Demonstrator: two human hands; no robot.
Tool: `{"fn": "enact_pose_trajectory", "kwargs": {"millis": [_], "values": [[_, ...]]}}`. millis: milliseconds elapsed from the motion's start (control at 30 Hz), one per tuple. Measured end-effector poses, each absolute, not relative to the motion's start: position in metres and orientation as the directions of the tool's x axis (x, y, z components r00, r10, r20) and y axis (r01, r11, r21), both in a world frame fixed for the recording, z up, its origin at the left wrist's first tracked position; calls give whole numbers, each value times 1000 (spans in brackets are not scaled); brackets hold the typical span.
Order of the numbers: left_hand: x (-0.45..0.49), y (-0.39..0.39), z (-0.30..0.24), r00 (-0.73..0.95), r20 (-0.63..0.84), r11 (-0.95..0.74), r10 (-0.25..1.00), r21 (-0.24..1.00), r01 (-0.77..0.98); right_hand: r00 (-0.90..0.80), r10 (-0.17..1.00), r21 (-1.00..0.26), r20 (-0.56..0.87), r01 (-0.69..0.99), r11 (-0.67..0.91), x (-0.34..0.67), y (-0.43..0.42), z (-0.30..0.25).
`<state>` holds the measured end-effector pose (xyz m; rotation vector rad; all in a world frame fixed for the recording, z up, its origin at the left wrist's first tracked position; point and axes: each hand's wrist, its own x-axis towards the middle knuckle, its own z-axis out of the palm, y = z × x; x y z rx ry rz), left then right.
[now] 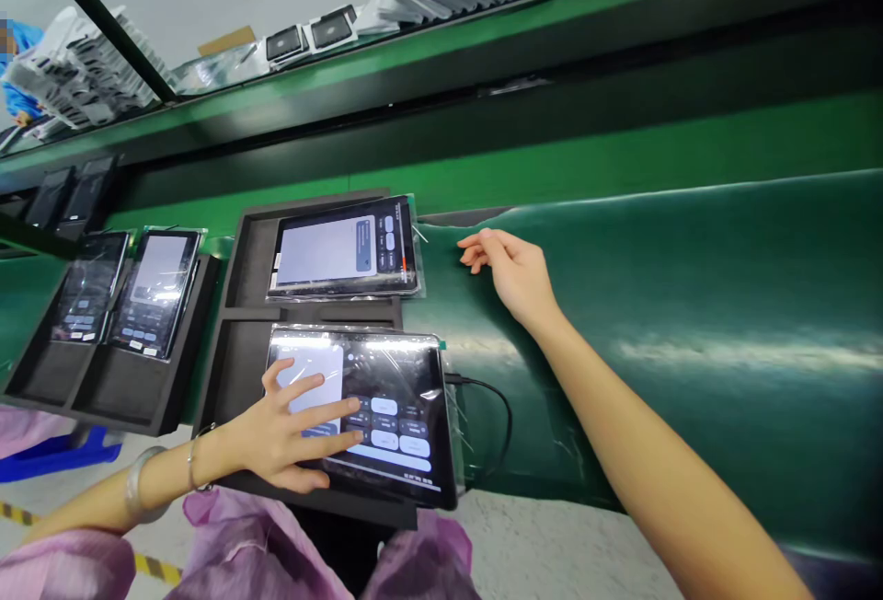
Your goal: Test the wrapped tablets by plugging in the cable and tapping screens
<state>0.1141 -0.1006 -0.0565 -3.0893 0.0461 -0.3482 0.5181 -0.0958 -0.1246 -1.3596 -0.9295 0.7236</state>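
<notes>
The left hand (290, 439) lies flat with spread fingers on the near tablet (386, 416), while the right hand (510, 269), loose and holding nothing, hovers beside the far tablet (345, 248).

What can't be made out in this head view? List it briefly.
- Near tablet: left hand covers part of its screen; button labels too small to read.
- Far tablet: on-screen text too small and washed out by glare.
- Black cable: its far end drops out of sight behind the green belt's edge.
- Right hand: fingertip contact with the belt unclear.
</notes>
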Motion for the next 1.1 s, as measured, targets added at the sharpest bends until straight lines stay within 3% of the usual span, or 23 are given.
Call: {"fn": "enact_pose_trajectory", "kwargs": {"millis": [267, 467, 733, 867, 933, 1000, 1100], "values": [[136, -89, -48, 962, 265, -998, 68, 21, 65, 466, 876, -992, 121, 79, 95, 519, -96, -124], [156, -81, -41, 953, 299, -999, 46, 25, 40, 458, 881, -992, 117, 86, 87, 522, -96, -126], [178, -99, -49, 959, 218, -983, -181, -4, -184, 441, 889, -989, 121, 135, 67, 524, -97, -130], [188, -102, -51, 951, 229, -978, -209, -40, -205, 458, 869, -971, 188, 218, 95, 518, -100, -120], [191, -101, -54, 935, 280, -976, -217, -50, -211, 415, 850, -908, 323, 388, 156, 512, -97, -108], [192, -101, -57, 924, 302, -972, -235, -72, -224, 264, 848, -760, 460, 611, 222, 504, -86, -95], [193, -101, -60, 919, 295, -964, -263, -108, -241, 34, 873, -523, 486, 812, 260, 492, -63, -83]]}}
